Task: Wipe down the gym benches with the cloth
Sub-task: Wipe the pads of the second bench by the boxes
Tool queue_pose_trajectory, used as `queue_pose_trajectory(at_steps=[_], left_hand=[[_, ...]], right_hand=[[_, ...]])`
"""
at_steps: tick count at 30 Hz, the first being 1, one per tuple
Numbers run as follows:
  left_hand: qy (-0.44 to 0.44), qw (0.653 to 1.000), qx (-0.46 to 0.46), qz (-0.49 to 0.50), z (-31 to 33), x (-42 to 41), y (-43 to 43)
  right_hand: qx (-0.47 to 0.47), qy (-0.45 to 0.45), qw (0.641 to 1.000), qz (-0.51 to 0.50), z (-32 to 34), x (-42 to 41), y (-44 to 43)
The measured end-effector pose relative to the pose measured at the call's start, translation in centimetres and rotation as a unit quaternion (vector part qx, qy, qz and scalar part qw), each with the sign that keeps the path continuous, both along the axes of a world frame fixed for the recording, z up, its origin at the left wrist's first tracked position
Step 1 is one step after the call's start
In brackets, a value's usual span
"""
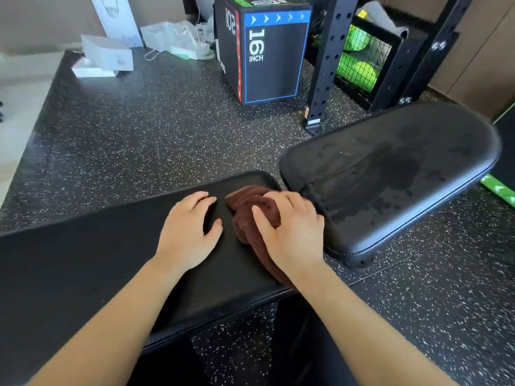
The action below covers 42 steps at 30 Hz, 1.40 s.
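A long black bench pad (97, 260) runs from the lower left toward the middle. Its right end meets a shorter black seat pad (390, 176), which is tilted and shows wet streaks and droplets. A bunched brown cloth (248, 210) lies on the long pad's right end. My right hand (289, 229) lies on top of the cloth, fingers spread and bent over it, pressing it down. My left hand (189, 229) rests on the bare pad just left of the cloth, fingers loosely bent and holding nothing.
A black plyo box (267, 59) marked 16 INCH stands on the speckled rubber floor (139, 140) behind the bench. A black rack upright (326, 68) rises to its right, beside a wire basket of green balls (359, 62). White bags and boxes (111, 48) sit far left.
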<state>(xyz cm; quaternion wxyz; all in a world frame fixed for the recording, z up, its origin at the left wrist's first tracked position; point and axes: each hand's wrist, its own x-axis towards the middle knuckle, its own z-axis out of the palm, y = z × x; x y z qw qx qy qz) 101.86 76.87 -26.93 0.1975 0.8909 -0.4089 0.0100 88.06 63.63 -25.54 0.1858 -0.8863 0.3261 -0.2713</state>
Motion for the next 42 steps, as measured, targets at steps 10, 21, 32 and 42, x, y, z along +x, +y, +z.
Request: queue_pose_trajectory(at_steps=[10,21,32,42], left_hand=[[0.022,0.999,0.004,-0.033,-0.5,2.7,-7.4],[0.029,0.999,-0.006,-0.026,-0.9,3.9,-10.2],[0.089,0.995,-0.004,-0.052,0.7,3.7,-10.0],[0.121,0.991,0.039,-0.037,1.0,3.9,-10.4]], right_hand=[[-0.119,0.174,0.973,-0.095,2.3,2.6,-7.2],[-0.169,0.194,0.965,-0.049,1.6,6.8,-7.9],[-0.082,0.281,0.956,0.004,4.6,8.9,-11.8],[-0.094,0.240,0.966,0.036,3.0,4.4,-10.3]])
